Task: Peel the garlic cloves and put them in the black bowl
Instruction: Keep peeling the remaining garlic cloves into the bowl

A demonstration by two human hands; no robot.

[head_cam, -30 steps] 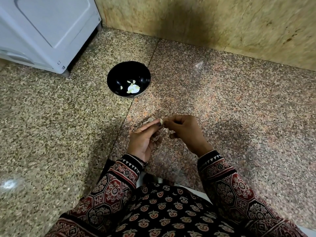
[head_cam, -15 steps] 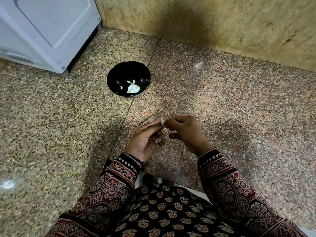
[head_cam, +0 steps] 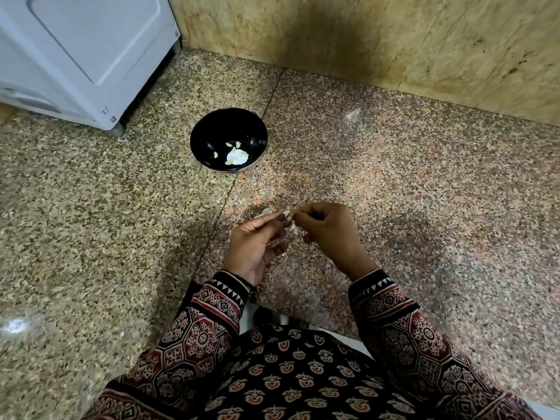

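Observation:
A black bowl (head_cam: 212, 133) stands on the speckled floor ahead of me, with a few pale peeled cloves (head_cam: 237, 156) lying in its bottom. Nearer to me, my left hand (head_cam: 253, 245) pinches a small garlic clove (head_cam: 287, 214) between thumb and fingertips. My right hand (head_cam: 328, 230) meets it from the right, its fingers curled and pinching the clove's papery skin (head_cam: 293, 228). Both hands hover a little above the floor, well short of the bowl. Most of the clove is hidden by my fingers.
A white appliance (head_cam: 81, 53) stands at the back left on small feet, close to the bowl. A yellowish stone wall (head_cam: 394, 40) runs along the back. Bits of garlic skin (head_cam: 266, 211) lie on the floor under my hands. My patterned lap fills the bottom.
My hands have stayed almost in place, fingers working slightly on the clove. The bowl and its contents have not moved.

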